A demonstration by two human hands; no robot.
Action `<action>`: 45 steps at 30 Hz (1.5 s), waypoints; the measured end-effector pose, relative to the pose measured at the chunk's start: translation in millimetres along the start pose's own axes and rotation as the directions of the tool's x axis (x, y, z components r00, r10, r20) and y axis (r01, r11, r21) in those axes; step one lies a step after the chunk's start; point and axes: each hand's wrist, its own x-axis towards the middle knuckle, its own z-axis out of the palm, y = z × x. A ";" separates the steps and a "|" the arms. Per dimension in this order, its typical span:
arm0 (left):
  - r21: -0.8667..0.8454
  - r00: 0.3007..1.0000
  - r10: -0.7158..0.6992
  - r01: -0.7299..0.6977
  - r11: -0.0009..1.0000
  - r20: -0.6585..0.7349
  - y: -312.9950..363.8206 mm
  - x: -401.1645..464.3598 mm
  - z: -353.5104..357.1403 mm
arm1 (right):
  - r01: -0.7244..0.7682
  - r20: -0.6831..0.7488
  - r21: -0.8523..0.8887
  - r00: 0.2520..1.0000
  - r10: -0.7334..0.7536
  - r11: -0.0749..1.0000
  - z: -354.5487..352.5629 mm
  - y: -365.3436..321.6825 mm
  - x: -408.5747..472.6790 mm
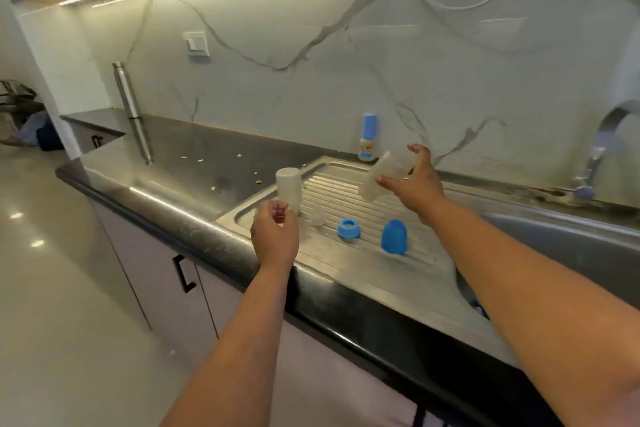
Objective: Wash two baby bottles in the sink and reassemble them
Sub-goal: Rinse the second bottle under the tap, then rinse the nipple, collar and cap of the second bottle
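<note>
Reassembly is looking like it is just starting, as we are reading it. Our right hand (412, 180) is holding one clear bottle body (382, 175) tilted in the air above the steel drainboard (346, 263), thumb and fingers curled round its upper part. Our left hand (275, 236) is curling its fingers and pinching something small and clear at the fingertips; we are guessing a teat, but we cannot tell. A second bottle body (288, 188) is standing on the drainboard at the 9 o'clock end, just beyond the left hand and seemingly mouth-down, though that is blurry. Lying loose on the ribs are a small clear piece (318, 217), a blue screw ring (348, 228) and a blue cap (394, 236), all apart from each other, running from centre toward 3 o'clock. A third bottle, fully capped (369, 139), is standing at 12 o'clock against the marble wall; we are not counting on it as one of the two. The sink basin (554, 246) is sitting at 3 o'clock with the tap (602, 146) above it. Washing is appearing done for these parts; we are judging ring, teat and cap fitting as all remaining, and a second ring and cap are not showing.
</note>
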 end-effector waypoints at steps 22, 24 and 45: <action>-0.041 0.997 -0.052 0.050 0.998 -0.053 -23.0 47.2 9.4 | 0.213 0.298 -0.280 0.946 -0.126 0.936 150.1 -6.1 104.1; -0.028 0.998 -0.050 0.049 0.998 -0.046 -21.8 46.7 9.1 | 0.230 0.315 -0.285 0.939 -0.136 0.931 153.9 -8.2 103.7; 0.007 0.999 -0.035 0.035 0.999 -0.016 -22.4 46.4 10.6 | 0.229 0.292 -0.288 0.946 -0.143 0.930 158.1 -5.9 103.9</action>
